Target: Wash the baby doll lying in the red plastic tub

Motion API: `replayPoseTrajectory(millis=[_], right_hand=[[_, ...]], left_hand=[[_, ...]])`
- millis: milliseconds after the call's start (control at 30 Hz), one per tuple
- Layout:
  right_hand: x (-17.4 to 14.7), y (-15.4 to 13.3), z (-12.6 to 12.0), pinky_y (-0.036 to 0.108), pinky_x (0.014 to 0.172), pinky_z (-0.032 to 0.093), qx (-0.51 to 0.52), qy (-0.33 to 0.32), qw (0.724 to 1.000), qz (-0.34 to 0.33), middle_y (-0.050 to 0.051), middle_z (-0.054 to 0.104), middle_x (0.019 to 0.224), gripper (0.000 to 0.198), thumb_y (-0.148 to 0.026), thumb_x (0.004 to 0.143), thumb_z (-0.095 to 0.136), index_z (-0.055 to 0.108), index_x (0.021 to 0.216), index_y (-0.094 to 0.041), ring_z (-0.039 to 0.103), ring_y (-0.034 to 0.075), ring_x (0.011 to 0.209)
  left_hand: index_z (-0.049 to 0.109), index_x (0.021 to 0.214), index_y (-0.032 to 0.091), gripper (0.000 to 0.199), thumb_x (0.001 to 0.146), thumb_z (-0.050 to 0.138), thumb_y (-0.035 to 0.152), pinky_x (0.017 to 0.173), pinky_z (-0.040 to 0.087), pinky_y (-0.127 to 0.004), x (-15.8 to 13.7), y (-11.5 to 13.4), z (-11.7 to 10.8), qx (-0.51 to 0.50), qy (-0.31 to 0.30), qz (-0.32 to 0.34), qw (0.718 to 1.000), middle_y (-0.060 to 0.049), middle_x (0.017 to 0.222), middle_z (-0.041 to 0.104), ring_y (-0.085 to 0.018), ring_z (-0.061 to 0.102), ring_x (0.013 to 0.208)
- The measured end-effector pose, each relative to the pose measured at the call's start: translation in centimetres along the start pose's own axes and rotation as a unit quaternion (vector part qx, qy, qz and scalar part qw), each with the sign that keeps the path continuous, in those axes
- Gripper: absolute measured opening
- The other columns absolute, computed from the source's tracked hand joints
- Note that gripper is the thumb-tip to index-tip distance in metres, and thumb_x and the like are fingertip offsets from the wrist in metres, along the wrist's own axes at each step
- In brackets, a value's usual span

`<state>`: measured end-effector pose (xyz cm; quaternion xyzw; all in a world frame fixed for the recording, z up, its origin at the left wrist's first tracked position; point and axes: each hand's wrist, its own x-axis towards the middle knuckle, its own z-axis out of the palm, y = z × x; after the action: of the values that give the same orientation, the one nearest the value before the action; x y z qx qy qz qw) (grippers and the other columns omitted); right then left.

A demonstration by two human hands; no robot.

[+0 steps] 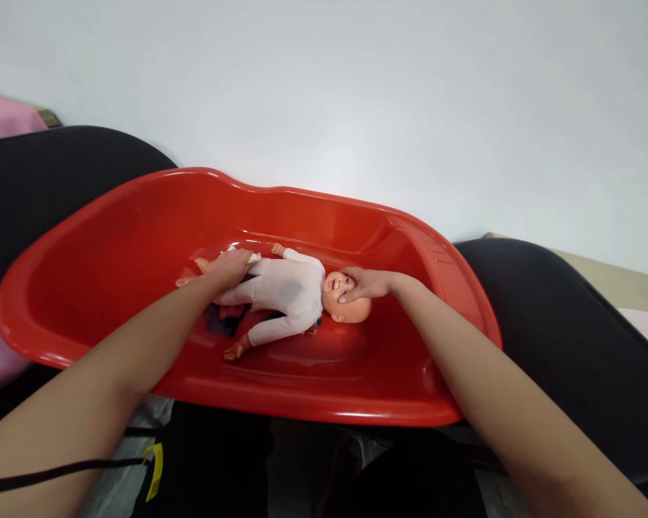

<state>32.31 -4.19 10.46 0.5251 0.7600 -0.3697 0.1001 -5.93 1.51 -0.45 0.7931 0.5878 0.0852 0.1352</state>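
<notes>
At the far left edge a patch of pink cloth (3, 115) shows behind a black chair back (59, 180), and a black cable (59, 471) runs along the lower left with a yellow tag (154, 471) at its end. A large red plastic tub (113, 244) fills the middle of the view, tipped slightly so that its left end looks wider. Inside it a baby doll (286, 291) in a white suit lies on its back, feet to the left and head to the right, with something dark beneath its legs that is hard to make out. The left hand (227, 265) rests over the doll's hips and upper legs, fingers curled loosely about a bit of white fabric there. The right hand (368, 284) lies flat on the doll's face and bare head, fingers stretched out and touching near the mouth. Farther right, another black chair back (561, 324) stands beside the tub, with a pale table (615, 280) edge behind it against the white wall (356, 86).
</notes>
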Motion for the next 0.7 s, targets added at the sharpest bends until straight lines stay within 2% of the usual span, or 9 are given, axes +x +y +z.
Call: replayPoseTrajectory(millis=[200, 300, 500, 700], right_hand=[[0.1, 0.4, 0.1, 0.05, 0.114, 0.049, 0.012, -0.005, 1.0, -0.008, 0.011, 0.052, 0.156, 0.1, -0.073, 0.071, 0.082, 0.048, 0.153, -0.028, 0.054, 0.04, 0.138], [0.1, 0.2, 0.1, 0.052, 0.112, 0.05, 0.01, -0.001, 1.0, -0.006, 0.012, 0.053, 0.155, 0.099, -0.073, 0.07, 0.083, 0.051, 0.152, -0.027, 0.054, 0.041, 0.138], [-0.2, -0.5, 0.0, 0.051, 0.112, 0.051, 0.006, -0.004, 1.0, 0.004, 0.012, 0.054, 0.154, 0.1, -0.071, 0.069, 0.084, 0.051, 0.152, -0.026, 0.054, 0.041, 0.138], [-0.2, -0.4, 0.1, 0.049, 0.11, 0.052, 0.005, 0.003, 1.0, -0.001, 0.011, 0.057, 0.151, 0.097, -0.069, 0.068, 0.085, 0.053, 0.15, -0.027, 0.057, 0.04, 0.134]], left_hand=[[0.063, 0.117, 0.022, 0.042, 0.104, 0.033, 0.048, 0.103, 0.043, -0.05, -1.6, -1.3, -1.2, 0.064, 0.004, -0.069, 0.996, -0.017, 0.13, 0.064, -0.036, 0.057, 0.119], [0.061, 0.125, 0.024, 0.043, 0.101, 0.039, 0.051, 0.101, 0.044, -0.049, -1.9, -2.2, -1.6, 0.066, -0.003, -0.091, 0.994, -0.017, 0.132, 0.063, -0.037, 0.057, 0.12], [0.06, 0.129, 0.023, 0.045, 0.097, 0.048, 0.052, 0.097, 0.045, -0.046, -1.8, -4.4, -2.1, 0.065, -0.012, -0.132, 0.989, -0.015, 0.126, 0.066, -0.035, 0.059, 0.117], [0.059, 0.128, 0.021, 0.044, 0.099, 0.047, 0.051, 0.098, 0.044, -0.047, -2.2, -4.2, -2.5, 0.061, 0.006, -0.157, 0.986, -0.016, 0.126, 0.067, -0.036, 0.057, 0.119]])
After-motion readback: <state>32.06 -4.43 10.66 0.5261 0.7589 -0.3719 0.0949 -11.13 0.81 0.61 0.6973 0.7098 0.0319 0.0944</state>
